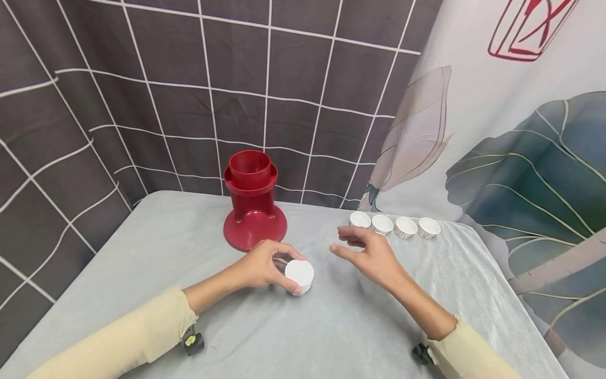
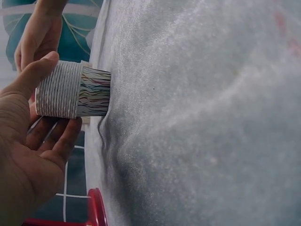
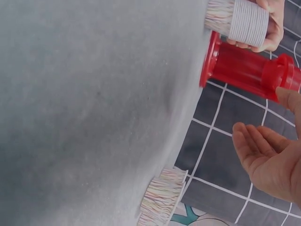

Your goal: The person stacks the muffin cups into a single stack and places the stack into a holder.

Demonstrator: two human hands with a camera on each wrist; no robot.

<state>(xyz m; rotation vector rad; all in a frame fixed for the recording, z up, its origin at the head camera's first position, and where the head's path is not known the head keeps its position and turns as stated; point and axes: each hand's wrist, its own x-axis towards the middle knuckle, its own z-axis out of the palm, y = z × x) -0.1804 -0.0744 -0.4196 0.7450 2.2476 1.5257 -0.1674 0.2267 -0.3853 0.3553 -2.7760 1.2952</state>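
My left hand (image 1: 262,266) grips a stack of nested paper cups (image 1: 300,275) between thumb and fingers. In the left wrist view the stack's ridged white rims are uppermost, and the lowest cup's colourful streaked side (image 2: 95,92) meets the cloth. My right hand (image 1: 376,258) is held above the table with fingers loosely extended and nothing in them. Just beyond it, several white-rimmed paper cups (image 1: 405,227) stand in a row; the hand partly hides those at the left. A red plastic holder (image 1: 253,226) with a round base and an open tube top stands behind the left hand.
A pale grey cloth (image 1: 265,337) covers the table. Behind it hangs a dark curtain (image 1: 236,58) with white grid lines, and a leaf-patterned curtain (image 1: 530,168) is at the right. The cup row stands near the table's far edge.
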